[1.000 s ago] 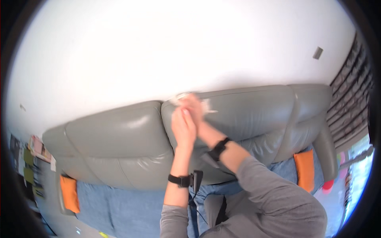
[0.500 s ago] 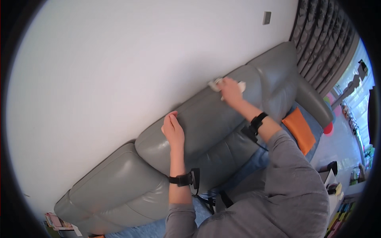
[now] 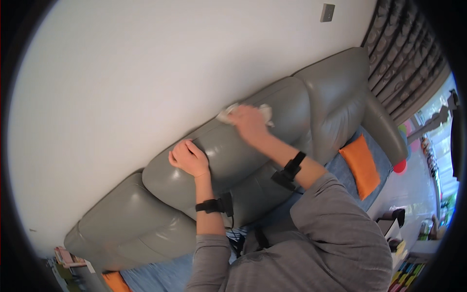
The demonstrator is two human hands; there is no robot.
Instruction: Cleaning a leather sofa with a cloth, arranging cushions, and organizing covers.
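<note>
My right hand is closed on a crumpled white cloth and presses it to the top of the grey leather sofa's backrest. Parts of the cloth stick out on both sides of my fingers. To the left, my left hand rests on the same backrest cushion near its upper edge, its fingers curled in and nothing seen in them. A black strap with a small device sits around my left forearm, and a similar black strap is on my right one.
A white wall stands right behind the sofa. Orange cushions lie on the blue seat cover at both ends. Patterned dark curtains hang at the far right. Books are stacked at the lower left.
My right hand has slid the cloth leftward along the backrest. The left hand has turned and lowered onto the cushion, slightly further left. The view has shifted a little.
</note>
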